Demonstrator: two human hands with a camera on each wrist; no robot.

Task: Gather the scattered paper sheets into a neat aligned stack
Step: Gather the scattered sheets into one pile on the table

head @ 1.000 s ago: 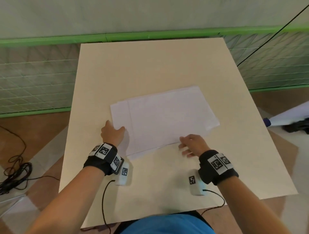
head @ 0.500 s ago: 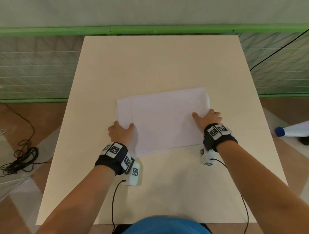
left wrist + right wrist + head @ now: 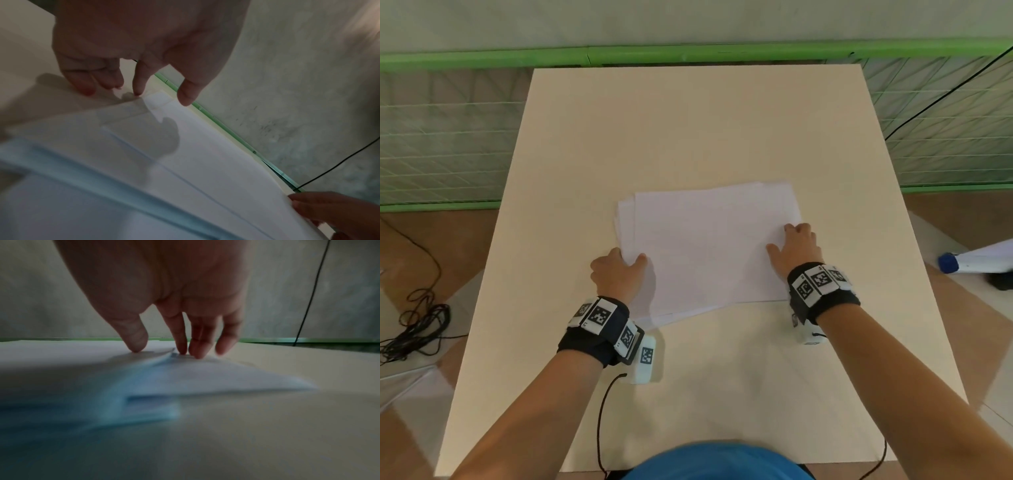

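Several white paper sheets (image 3: 709,246) lie in a loose stack mid-table, with lower sheets sticking out at the left and near edges. My left hand (image 3: 628,260) is at the stack's left edge, thumb over the top sheet. In the left wrist view the left hand (image 3: 160,95) has its fingertips (image 3: 137,92) touching down at the edge of the paper (image 3: 205,154). My right hand (image 3: 787,236) rests on the stack's right edge. In the right wrist view the right hand (image 3: 162,350) presses its thumb on the paper (image 3: 61,356), fingers against a slightly lifted edge.
The beige table (image 3: 688,120) is bare beyond the stack. A green-framed mesh fence (image 3: 448,137) runs behind it. Black cables (image 3: 417,322) lie on the floor at left. A white roll with a blue cap (image 3: 976,260) lies on the floor at right.
My right hand went from the stack's near edge to its right edge and pushed sheets leftward, so the offsets shrank. My left hand stayed at the left edge.
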